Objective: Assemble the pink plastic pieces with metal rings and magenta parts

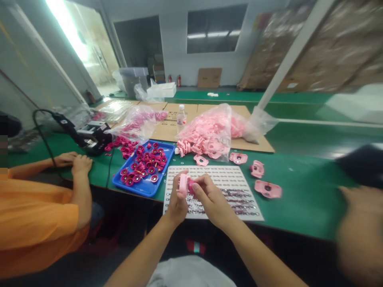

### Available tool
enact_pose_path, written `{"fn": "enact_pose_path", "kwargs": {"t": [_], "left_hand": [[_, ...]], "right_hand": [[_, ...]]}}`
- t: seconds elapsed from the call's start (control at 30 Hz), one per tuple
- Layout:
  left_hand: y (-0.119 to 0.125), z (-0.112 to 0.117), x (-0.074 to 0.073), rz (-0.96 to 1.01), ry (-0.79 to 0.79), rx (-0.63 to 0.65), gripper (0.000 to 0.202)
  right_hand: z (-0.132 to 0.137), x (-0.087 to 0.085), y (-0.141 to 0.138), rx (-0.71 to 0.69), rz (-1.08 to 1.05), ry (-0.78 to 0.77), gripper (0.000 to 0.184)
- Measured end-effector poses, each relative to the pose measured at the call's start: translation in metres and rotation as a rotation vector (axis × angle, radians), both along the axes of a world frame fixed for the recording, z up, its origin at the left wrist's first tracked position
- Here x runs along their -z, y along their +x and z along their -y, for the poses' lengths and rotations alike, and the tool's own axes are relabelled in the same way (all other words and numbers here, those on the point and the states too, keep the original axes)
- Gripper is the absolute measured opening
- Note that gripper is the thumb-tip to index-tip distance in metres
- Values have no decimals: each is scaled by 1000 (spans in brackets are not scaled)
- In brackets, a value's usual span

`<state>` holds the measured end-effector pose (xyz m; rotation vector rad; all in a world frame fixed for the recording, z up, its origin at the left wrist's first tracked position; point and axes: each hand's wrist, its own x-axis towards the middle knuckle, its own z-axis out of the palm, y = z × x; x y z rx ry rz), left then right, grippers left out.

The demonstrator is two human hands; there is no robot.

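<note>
Left hand (176, 202): you're grasping the pink plastic piece (184, 184), fingers closed around it.
Right hand (213, 198): you're pinching the piece's other side, apparently to steady it between both hands.
Piece: held just above the white sheet (209, 172) of small metal parts.
Around you: blue tray (149, 192) of dark pink pieces, bag (206, 133) of pale pink pieces, loose pink pieces (267, 189) on the green worktop (308, 211).
In the way: a co-worker's hands (73, 162) rest left of the tray, apart from yours.

Small-parts assembly workshop: green workbench (302, 203), bagged pink plastic parts (208, 133) on it, co-worker (36, 227) at its left, stacked cartons (329, 48) behind, fire extinguishers (178, 81) beyond.
</note>
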<state>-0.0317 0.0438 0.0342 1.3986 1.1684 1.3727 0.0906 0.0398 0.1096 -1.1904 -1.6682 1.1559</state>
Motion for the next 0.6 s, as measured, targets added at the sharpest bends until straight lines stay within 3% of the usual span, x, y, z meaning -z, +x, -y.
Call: {"fn": "enact_pose_path", "kwargs": {"t": [0.27,0.6], "left_hand": [[15,-3,-23,-32,106,70,63],[38,-6,-10,-74,80,168,54]], "right_hand": [[-2,3,11,27,25,41,16],[0,19,31,124,33,60,20]]}}
